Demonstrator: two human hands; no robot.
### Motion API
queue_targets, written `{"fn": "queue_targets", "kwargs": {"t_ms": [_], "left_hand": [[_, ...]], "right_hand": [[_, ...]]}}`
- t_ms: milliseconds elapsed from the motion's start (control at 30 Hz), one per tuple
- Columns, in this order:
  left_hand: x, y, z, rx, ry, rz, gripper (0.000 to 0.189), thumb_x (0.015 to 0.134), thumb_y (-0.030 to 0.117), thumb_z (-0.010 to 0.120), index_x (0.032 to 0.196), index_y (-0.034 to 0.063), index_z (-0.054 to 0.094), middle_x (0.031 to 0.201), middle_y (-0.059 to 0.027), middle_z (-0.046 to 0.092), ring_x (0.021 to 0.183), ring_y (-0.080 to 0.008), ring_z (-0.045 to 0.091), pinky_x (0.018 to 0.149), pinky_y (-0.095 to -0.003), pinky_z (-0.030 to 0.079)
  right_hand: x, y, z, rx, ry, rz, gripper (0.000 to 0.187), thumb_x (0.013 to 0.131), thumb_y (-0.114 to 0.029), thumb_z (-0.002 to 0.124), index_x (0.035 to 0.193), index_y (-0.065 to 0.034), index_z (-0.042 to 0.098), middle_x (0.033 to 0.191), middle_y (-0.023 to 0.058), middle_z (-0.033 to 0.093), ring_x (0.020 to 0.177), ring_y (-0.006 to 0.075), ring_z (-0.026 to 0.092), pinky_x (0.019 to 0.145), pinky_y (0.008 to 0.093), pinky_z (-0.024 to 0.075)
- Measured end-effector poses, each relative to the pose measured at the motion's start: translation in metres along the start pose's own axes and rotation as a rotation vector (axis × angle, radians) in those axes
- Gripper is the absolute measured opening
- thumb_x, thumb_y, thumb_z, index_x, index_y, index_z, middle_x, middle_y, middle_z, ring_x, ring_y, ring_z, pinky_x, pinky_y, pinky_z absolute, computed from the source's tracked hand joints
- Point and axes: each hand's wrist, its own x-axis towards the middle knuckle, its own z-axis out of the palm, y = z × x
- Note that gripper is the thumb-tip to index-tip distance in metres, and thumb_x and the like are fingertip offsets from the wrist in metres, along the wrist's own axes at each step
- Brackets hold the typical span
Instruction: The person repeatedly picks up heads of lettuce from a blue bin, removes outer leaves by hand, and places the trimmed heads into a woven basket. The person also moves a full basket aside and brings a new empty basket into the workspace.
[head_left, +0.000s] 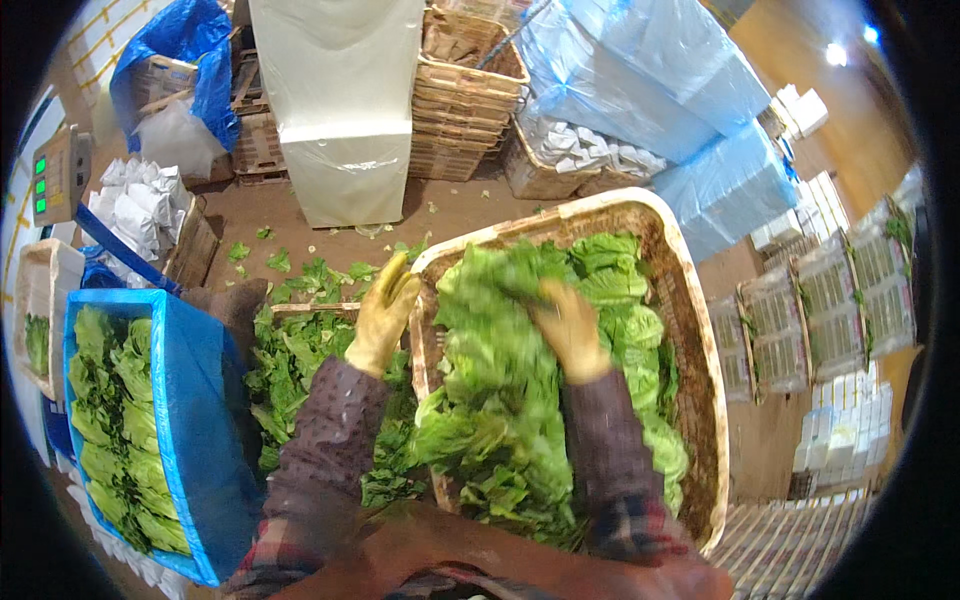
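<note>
A large plastic crate (705, 420) with a dirty pale rim stands before me, holding many heads of green leafy lettuce (622, 281). My right hand (574, 330), in a yellow glove, is over the lettuce inside it. Its fingers close around a dark, slim object (536, 300), too blurred to identify; the leaves around it are smeared by motion too. My left hand (384, 319), also gloved, hovers at the crate's left rim with nothing visible in it. Below and left of that hand, loose leaves (300, 375) fill another container, whose edge is mostly covered.
A box lined with blue plastic (158, 375) holds lettuce at left, near a scale display (56, 180). Stacked crates (457, 112), a white-wrapped stack (345, 150) and blue-wrapped boxes (720, 187) stand beyond. Leaf scraps (277, 260) litter the floor. Packed crates (772, 345) are at right.
</note>
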Motion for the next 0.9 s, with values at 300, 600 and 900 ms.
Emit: {"fn": "queue_targets", "kwargs": {"t_ms": [300, 600, 900], "left_hand": [[0.042, 0.087, 0.079, -0.663, -0.283, -0.055, 0.081, 0.091, 0.037, 0.078, 0.155, 0.0047, 0.039, 0.144, -0.0108, 0.058, 0.125, -0.0241, 0.060, 0.112, -0.0413, 0.048], [-0.115, 0.087, -0.049, -0.480, -0.202, 0.092, 0.127, 0.068, 0.032, 0.097, 0.165, 0.0109, 0.019, 0.162, -0.0127, 0.034, 0.144, -0.0305, 0.041, 0.118, -0.0449, 0.039], [-0.312, 0.108, -0.226, 0.621, -0.002, 0.024, 0.102, 0.068, 0.041, 0.093, 0.148, 0.0004, 0.045, 0.140, -0.0210, 0.059, 0.130, -0.0340, 0.058, 0.112, -0.0395, 0.045]], "right_hand": [[-0.012, -0.007, -0.100, 0.903, 0.213, 0.231, 0.076, 0.081, -0.024, 0.087, 0.149, -0.0110, 0.056, 0.143, 0.0134, 0.062, 0.078, 0.0060, 0.060, 0.064, 0.0220, 0.0547], [-0.069, -0.171, -0.061, 0.937, -0.650, 0.406, 0.074, 0.088, -0.055, 0.080, 0.139, -0.0042, 0.064, 0.094, -0.0042, 0.064, 0.068, 0.0056, 0.052, 0.059, 0.0231, 0.0437], [-0.131, -0.327, -0.001, 0.112, -0.239, -0.823, 0.014, 0.090, -0.017, 0.059, 0.100, -0.0078, 0.060, 0.087, 0.0090, 0.062, 0.073, 0.0255, 0.067, 0.066, 0.0385, 0.0555]]}}
